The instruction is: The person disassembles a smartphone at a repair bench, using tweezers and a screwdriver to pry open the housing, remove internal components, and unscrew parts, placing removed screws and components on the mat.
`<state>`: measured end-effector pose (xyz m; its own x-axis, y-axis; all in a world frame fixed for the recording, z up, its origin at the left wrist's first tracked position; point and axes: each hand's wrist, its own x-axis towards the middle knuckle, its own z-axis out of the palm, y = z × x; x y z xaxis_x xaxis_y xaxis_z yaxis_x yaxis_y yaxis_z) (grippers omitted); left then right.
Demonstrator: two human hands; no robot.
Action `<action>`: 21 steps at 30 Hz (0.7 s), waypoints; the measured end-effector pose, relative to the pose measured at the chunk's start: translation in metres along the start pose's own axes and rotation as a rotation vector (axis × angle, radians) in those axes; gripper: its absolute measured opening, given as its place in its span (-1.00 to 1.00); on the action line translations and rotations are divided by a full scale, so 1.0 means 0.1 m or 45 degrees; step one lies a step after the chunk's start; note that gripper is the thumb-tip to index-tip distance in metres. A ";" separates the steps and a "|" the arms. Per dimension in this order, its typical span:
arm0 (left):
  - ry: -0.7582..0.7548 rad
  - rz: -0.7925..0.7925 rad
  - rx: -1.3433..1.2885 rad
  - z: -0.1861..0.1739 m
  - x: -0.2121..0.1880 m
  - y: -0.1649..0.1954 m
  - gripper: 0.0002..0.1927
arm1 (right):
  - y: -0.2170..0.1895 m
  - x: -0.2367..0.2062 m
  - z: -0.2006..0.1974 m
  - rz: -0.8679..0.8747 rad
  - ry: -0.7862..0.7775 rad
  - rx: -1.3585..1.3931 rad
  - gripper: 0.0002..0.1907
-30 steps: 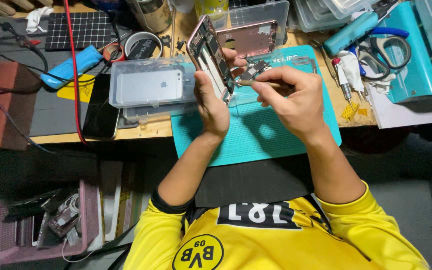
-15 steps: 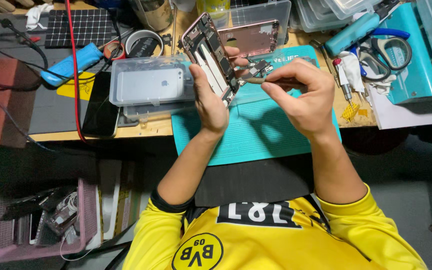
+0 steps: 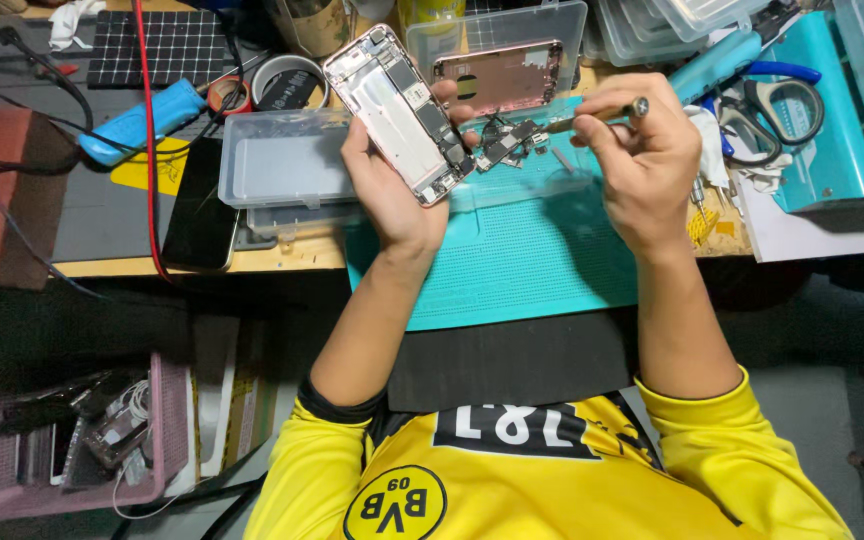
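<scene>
Left hand (image 3: 392,190) grip closed round opened phone chassis (image 3: 399,113), tilted above teal mat (image 3: 542,260); right hand (image 3: 642,150) pinching screwdriver (image 3: 592,115). Keep tip square on screw, chassis steady, light pressure

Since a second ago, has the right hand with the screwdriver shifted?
Yes. The right hand has lifted its screwdriver off the opened phone, moving rightward relative to the teal mat.

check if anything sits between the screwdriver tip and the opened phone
Nothing visible does. The left hand holds the opened phone tilted above the teal mat. The right hand holds the screwdriver with its tip toward the phone's lower corner. Loose small parts lie on the mat under that gap.
</scene>
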<state>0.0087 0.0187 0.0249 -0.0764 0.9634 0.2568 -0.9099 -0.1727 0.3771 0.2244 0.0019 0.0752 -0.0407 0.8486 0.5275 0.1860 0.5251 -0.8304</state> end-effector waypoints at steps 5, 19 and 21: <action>-0.038 -0.081 -0.111 -0.02 0.01 0.02 -0.33 | 0.15 0.07 0.06 -0.190 -0.172 -0.319 -0.90; -0.145 -0.193 -0.227 0.02 0.00 0.04 -0.31 | 0.26 0.10 0.16 -0.049 -0.249 -0.461 -0.89; -0.148 -0.194 -0.247 0.02 0.01 0.04 -0.32 | 0.19 0.11 0.16 -0.226 -0.208 -0.506 -0.91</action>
<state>0.0056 0.0181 0.0282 0.1046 0.9435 0.3145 -0.9692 0.0258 0.2447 0.2120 0.0224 0.0625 -0.2541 0.7636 0.5935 0.5225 0.6248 -0.5802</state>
